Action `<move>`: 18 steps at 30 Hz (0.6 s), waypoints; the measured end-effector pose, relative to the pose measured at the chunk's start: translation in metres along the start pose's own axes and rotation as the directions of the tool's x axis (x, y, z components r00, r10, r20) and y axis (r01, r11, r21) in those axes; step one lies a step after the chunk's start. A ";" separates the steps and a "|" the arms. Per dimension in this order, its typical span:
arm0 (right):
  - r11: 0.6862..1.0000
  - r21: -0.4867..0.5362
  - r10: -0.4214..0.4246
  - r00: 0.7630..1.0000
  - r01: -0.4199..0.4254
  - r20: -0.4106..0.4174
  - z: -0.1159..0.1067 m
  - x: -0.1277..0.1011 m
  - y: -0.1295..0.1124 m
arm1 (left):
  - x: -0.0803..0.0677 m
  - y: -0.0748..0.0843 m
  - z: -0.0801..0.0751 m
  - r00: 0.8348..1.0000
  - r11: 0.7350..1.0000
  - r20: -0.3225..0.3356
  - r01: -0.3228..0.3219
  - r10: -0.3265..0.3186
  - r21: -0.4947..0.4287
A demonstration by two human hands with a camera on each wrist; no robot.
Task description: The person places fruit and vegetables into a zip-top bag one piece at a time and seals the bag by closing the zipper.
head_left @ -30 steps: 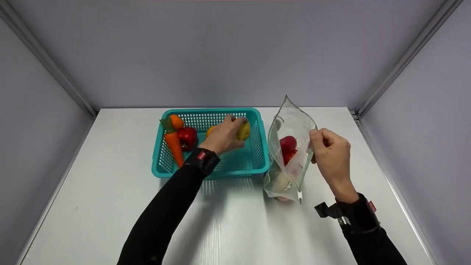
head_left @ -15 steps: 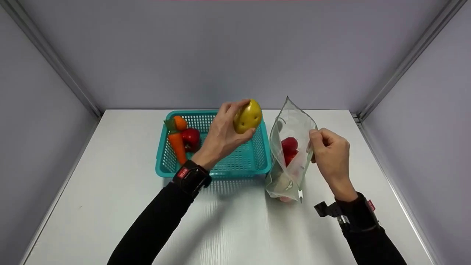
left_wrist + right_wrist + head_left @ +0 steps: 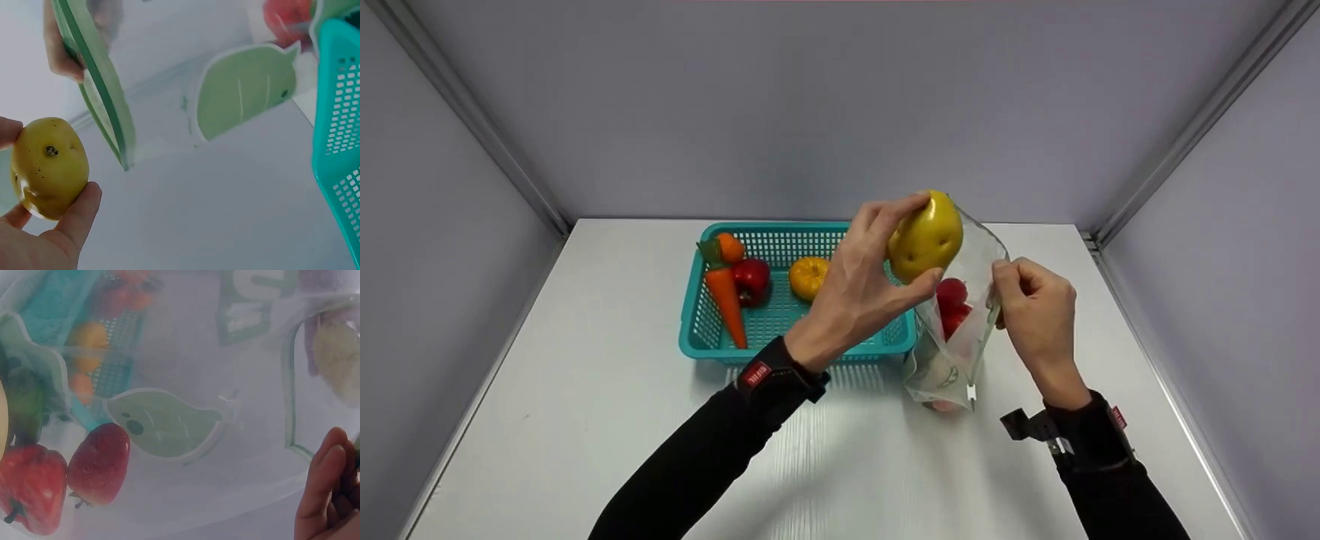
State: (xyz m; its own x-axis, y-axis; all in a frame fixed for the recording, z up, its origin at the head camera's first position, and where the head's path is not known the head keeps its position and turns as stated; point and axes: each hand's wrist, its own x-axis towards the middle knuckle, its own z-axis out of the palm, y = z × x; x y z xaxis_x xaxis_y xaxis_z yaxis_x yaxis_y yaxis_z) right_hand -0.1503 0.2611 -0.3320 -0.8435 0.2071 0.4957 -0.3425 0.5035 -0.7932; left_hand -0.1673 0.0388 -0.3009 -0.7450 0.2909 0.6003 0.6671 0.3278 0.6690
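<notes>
At centre frame in the head view, the left hand [image 3: 859,300] holds a yellow potato [image 3: 925,235] between thumb and curled fingers [image 3: 885,214], raised directly beside the open mouth of a clear zip bag [image 3: 960,330]. One second earlier this hand was down inside the teal basket [image 3: 694,330] closing on the potato; half a second earlier it had lifted it above the basket's right rim. The potato has thus travelled rightward and upward, from basket to bag mouth, which suggests the transfer is near its release stage. The right hand [image 3: 1035,322] has not shifted: its fingers pinch the bag's right edge and keep the mouth spread. In the left wrist view the potato [image 3: 49,166] lies just left of the bag's green zip strip [image 3: 98,93], apart from it.

Counts: one potato, in hand. One basket, at centre left on the white counter [image 3: 585,420], now containing one carrot [image 3: 726,296], one small orange piece [image 3: 729,246] at the basket's upper left, one red pepper [image 3: 751,279] and one orange pumpkin-like fruit [image 3: 808,276], the last uncovered since the hand withdrew. One bag, standing right of the basket and touching it, holding two red pieces, a pepper [image 3: 31,486] and a strawberry [image 3: 100,464], plus a pale item low in the bag that cannot be identified.
</notes>
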 end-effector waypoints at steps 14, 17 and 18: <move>1.000 -0.002 -0.024 1.000 0.024 -0.009 -0.007 -0.006 0.006 | -0.002 0.016 0.033 0.993 0.999 0.116 0.012 -0.017 0.040; 1.000 -0.010 -0.018 1.000 0.018 -0.022 -0.007 -0.007 0.007 | -0.003 0.015 0.036 0.983 0.994 0.172 0.050 -0.067 0.097; 1.000 -0.010 -0.016 1.000 0.016 -0.026 -0.007 -0.007 0.007 | -0.003 0.015 0.037 0.978 0.991 0.192 0.063 -0.086 0.120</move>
State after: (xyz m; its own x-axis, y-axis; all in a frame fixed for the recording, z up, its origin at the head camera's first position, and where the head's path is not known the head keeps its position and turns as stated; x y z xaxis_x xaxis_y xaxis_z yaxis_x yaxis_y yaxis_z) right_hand -0.1440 0.2693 -0.3383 -0.8266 0.2209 0.5176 -0.3519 0.5149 -0.7817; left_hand -0.1554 0.0758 -0.3091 -0.7860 0.4286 0.4456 0.6134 0.4507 0.6485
